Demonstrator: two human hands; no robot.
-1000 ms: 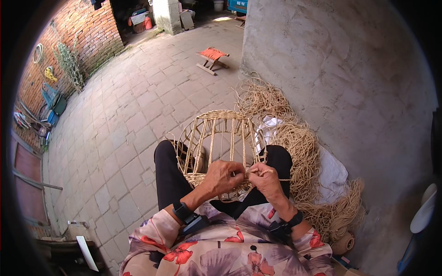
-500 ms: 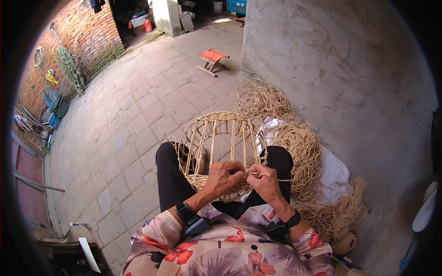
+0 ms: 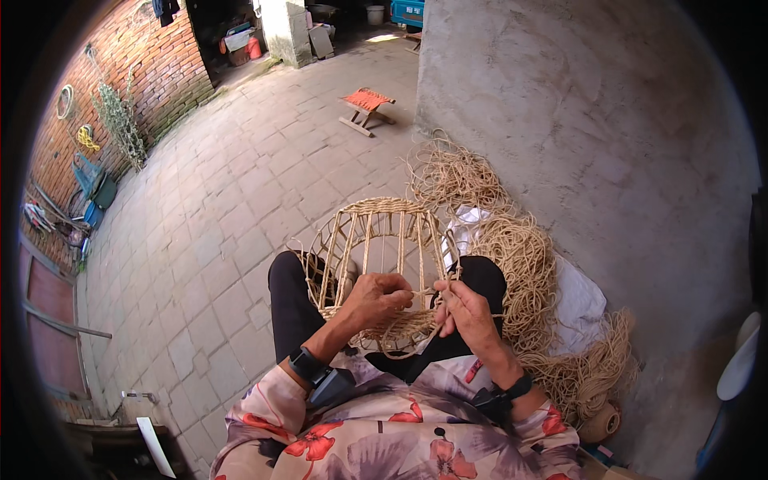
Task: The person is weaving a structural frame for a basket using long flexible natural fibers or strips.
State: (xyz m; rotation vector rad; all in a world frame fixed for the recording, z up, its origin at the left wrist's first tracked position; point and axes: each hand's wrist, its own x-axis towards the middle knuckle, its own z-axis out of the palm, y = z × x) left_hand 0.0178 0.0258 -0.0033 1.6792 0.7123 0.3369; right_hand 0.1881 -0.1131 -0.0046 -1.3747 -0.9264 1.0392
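The woven basket frame (image 3: 382,268) rests on the lap, just beyond the fingers, braced for weaving. Left hand (image 3: 376,298) closes its fingers on the frame's lower rim; right hand (image 3: 468,314) pinches a straw cord (image 3: 424,294) taut between them.

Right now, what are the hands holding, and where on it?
Both hands, left hand and right hand, pinch a straw cord at the woven basket frame near its lower rim.

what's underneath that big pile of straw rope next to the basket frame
A white sheet lies under the straw rope pile, showing at its right edge and near the basket frame. How far it extends beneath the pile is hidden, as is the ground below it.
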